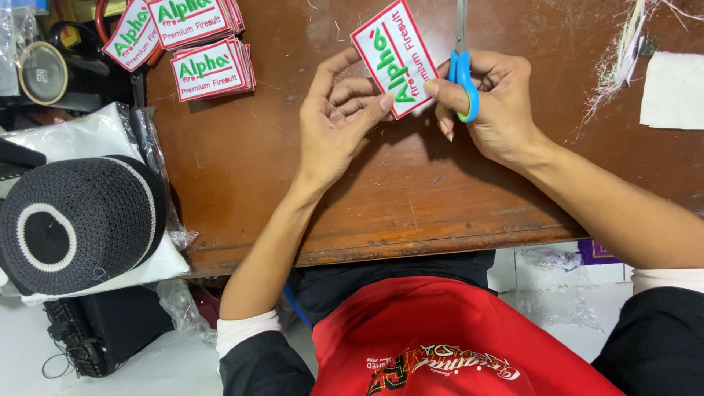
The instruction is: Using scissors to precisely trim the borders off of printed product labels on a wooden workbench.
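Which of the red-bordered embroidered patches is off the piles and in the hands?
The single patch at top centre, pinched by the left hand beside the right hand's blue-handled scissors; the others lie in stacks at upper left.

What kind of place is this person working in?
Probably a small embroidery or patch-making workshop: the left hand holds an embroidered patch, the right hand holds blue-handled scissors, and stacked patches and thread scraps lie nearby.

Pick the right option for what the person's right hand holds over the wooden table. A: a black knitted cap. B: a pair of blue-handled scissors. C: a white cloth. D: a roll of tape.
B: the right hand has its fingers through the blue handles of the scissors, blades pointing away, beside the embroidered patch that the left hand holds.
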